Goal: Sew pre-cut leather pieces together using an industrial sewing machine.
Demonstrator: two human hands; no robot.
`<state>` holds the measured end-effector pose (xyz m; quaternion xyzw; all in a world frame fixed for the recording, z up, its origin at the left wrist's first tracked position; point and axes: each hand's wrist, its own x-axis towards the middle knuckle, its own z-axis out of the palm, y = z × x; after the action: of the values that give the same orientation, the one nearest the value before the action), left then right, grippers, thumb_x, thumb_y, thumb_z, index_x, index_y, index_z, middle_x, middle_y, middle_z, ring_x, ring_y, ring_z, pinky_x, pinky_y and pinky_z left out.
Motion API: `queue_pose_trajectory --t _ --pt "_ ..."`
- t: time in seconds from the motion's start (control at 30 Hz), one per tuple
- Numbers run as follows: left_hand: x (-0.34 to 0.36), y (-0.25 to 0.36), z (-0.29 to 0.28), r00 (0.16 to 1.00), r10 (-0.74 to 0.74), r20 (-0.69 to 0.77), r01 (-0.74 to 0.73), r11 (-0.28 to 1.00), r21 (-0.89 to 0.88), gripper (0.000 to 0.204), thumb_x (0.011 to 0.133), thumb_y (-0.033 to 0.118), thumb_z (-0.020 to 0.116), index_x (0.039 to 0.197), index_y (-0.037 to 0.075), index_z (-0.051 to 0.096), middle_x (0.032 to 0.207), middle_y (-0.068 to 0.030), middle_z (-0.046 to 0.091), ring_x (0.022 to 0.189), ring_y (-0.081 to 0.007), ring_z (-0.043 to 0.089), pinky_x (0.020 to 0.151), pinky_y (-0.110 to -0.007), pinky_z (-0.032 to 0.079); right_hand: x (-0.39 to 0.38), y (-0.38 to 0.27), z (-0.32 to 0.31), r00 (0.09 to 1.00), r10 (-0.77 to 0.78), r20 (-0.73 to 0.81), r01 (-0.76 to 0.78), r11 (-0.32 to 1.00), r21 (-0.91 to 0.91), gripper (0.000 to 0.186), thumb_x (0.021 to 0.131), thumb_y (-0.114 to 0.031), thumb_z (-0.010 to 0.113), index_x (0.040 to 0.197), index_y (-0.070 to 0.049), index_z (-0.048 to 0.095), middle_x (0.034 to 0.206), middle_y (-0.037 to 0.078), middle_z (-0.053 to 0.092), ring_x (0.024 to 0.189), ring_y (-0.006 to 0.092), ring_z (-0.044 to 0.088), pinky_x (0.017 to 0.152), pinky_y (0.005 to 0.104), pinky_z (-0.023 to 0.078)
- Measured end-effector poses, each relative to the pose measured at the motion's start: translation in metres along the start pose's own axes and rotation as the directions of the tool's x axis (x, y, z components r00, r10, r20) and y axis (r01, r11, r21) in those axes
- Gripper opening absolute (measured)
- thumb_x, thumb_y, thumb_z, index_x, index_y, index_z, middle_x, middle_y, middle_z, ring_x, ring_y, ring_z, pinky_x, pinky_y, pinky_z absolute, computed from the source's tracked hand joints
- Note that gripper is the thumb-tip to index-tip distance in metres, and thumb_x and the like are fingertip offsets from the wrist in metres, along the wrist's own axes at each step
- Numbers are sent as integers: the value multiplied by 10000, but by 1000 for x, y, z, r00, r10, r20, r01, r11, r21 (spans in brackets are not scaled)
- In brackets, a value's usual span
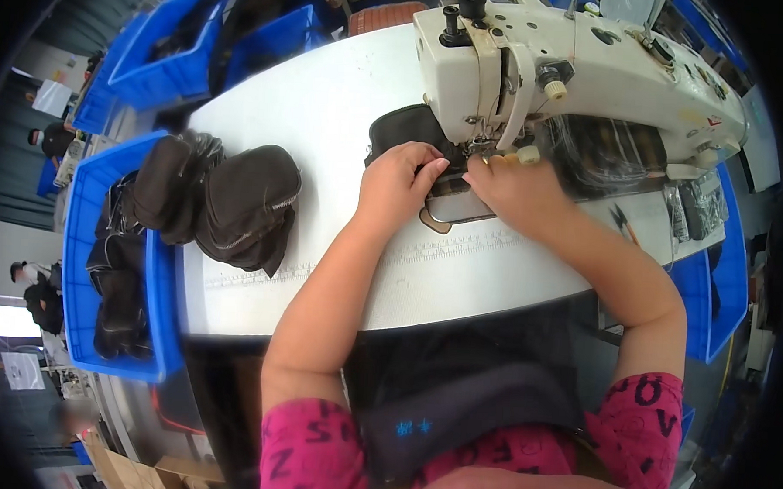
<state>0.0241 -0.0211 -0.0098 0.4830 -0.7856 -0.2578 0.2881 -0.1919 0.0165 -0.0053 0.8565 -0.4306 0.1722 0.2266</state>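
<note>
A white industrial sewing machine [582, 74] stands at the back right of the white table [311, 84]. My left hand [394, 183] has its thumb and fingers pinched on a black fabric piece [405, 125] left of the presser foot. My right hand [521, 189] is curled at the needle area, fingertips on the same work; part of what they grip is hidden. Below the hands lies a small tan-edged cut-out plate or piece [434, 222]. Scissors [624, 221] lie right of my right hand. Several black pouches [245, 203] are piled on the table at the left.
A blue bin [157, 304] with black pieces stands left of the table, another [725, 311] at the right. More bins [154, 77] are behind. Plastic-wrapped pieces [699, 205] lie at the right end. Two other people [44, 304] are at the far left.
</note>
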Motion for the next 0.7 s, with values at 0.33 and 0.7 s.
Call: queue_pose_trajectory --t 0.33,0.7 --pt "-11 17 -3 976 214 -46 -202 961 189 292 887 104 710 1176 128 672 1063 -46 706 969 -257 668 794 -387 562 -3 0 27 998 13 -63 -12 1000 16 154 776 -150 714 854 -143 581 678 -18 573 574 163 616 516 345 508" --pt "-2 11 11 940 316 -131 -263 912 315 310 781 30 673 1084 93 691 907 -39 667 862 -266 627 723 -408 537 -3 16 31 992 69 101 -104 911 400 74 850 -75 659 914 -68 623 792 72 673 711 289 691 602 418 546"
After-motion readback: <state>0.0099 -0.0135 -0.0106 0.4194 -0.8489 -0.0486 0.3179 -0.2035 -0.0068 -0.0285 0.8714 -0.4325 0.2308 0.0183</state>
